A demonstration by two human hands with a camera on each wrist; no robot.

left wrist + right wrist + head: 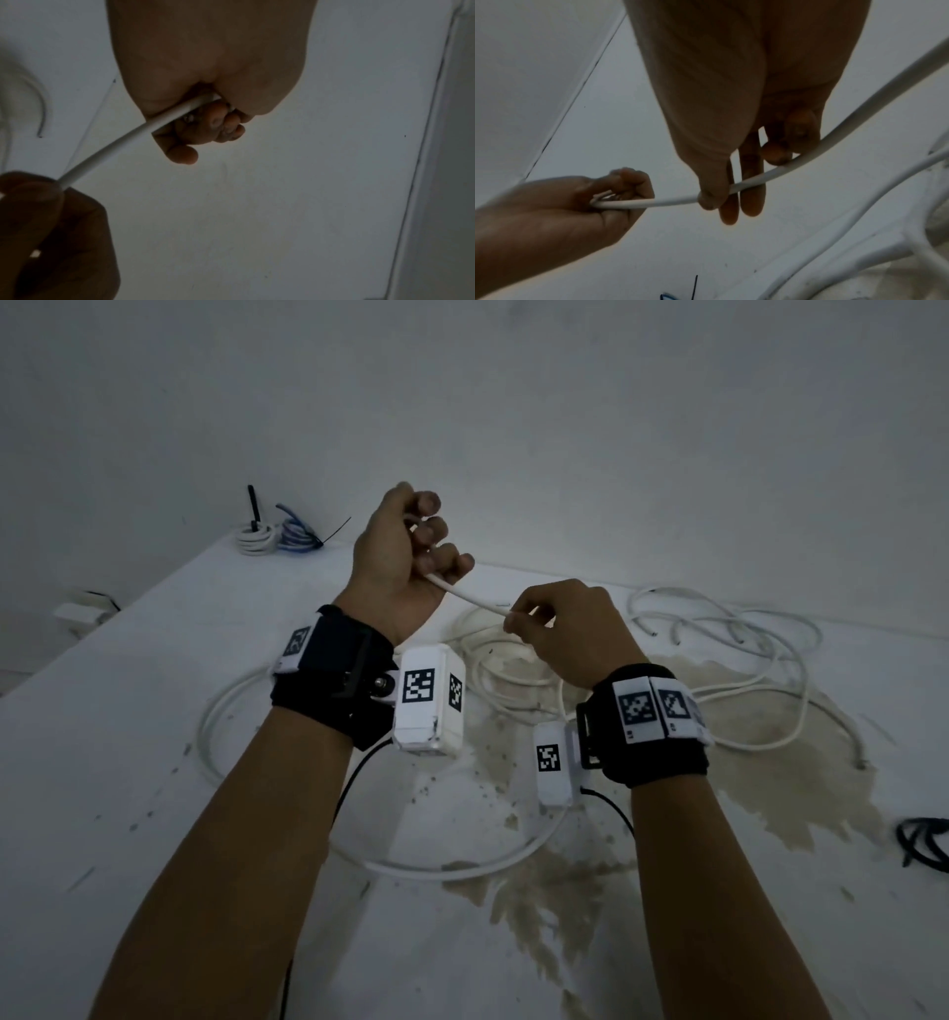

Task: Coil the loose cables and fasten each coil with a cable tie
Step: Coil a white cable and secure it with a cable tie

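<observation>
At the far left of the table (128,690), two finished coils (277,536) sit already tied. Your left hand (403,557), fist closed, grips the end of the white cable (470,597). Keep that grip fixed as the anchor. Your right hand (567,629) pinches the cable just beside it; feed even loops leftward. The loose remainder trails right, across the stained tabletop.

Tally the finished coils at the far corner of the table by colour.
White coil: 1
Blue coil: 1
Total: 2
Not counted: the loose white cable, gripped in the left hand and pinched by the right hand.
</observation>
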